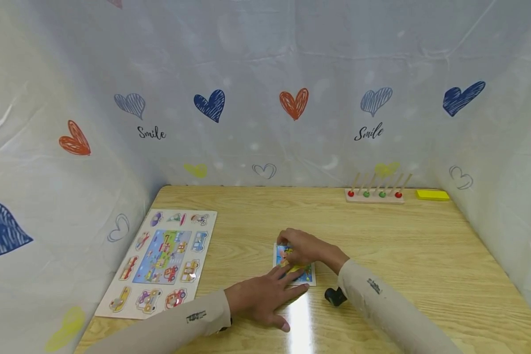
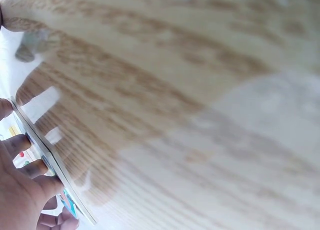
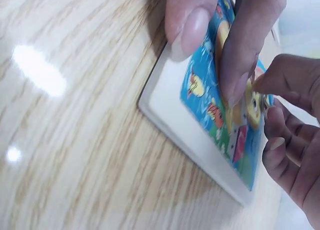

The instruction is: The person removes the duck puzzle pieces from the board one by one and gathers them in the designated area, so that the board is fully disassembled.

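A small picture puzzle (image 1: 310, 283) with a white border and blue cartoon print lies flat on the table between both hands. My left hand (image 1: 265, 297) is spread, its fairly straight fingers pressing on the near-left part of the print. In the right wrist view, left-hand fingertips (image 3: 192, 27) rest over a yellow figure. My right hand (image 1: 307, 248) bends over the puzzle's far side. Its thumb and curled fingers (image 3: 275, 160) pinch what looks like a puzzle piece (image 3: 253, 109) there, largely hidden by the fingers. In the left wrist view, the puzzle's edge (image 2: 50, 155) shows beside the left hand.
A large vehicle knob puzzle (image 1: 205, 226) lies at the left. A wooden peg rack (image 1: 373, 197) with red and green beads and a yellow block (image 1: 432, 195) stand at the back right. Heart-printed white sheets (image 1: 248, 73) enclose the table (image 1: 402, 246).
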Action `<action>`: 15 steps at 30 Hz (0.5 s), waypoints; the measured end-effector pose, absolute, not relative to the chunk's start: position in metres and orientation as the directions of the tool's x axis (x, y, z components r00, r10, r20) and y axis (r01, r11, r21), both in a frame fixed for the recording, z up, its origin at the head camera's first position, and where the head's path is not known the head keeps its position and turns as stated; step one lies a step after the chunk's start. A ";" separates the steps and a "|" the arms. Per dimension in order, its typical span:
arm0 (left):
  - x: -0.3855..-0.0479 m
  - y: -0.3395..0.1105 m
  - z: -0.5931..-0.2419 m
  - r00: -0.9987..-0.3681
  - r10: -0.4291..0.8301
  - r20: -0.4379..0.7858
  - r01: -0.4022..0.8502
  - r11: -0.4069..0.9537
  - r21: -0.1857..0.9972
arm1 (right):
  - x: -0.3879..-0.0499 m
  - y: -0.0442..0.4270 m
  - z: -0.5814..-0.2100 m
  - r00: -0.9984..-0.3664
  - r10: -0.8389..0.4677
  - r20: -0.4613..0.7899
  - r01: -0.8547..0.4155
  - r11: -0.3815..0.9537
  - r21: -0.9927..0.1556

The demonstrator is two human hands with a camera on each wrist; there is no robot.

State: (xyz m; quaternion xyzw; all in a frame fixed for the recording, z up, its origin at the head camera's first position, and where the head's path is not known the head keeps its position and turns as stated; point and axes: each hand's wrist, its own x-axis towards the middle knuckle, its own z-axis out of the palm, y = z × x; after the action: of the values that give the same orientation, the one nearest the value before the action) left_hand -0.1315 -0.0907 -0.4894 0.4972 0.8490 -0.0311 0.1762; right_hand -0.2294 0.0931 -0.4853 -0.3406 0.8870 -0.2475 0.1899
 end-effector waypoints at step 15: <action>-0.132 -0.093 -0.490 -0.439 0.842 -0.314 0.855 0.498 0.141 | -0.240 0.096 -0.488 -0.654 -0.738 -0.168 -0.476 0.574 -0.667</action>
State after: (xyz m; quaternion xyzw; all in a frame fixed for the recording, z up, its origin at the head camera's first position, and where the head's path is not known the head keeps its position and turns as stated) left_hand -0.1319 -0.0926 -0.4902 0.5005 0.8479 -0.0192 0.1738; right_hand -0.2401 0.0964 -0.4880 -0.3531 0.8592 -0.2976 0.2203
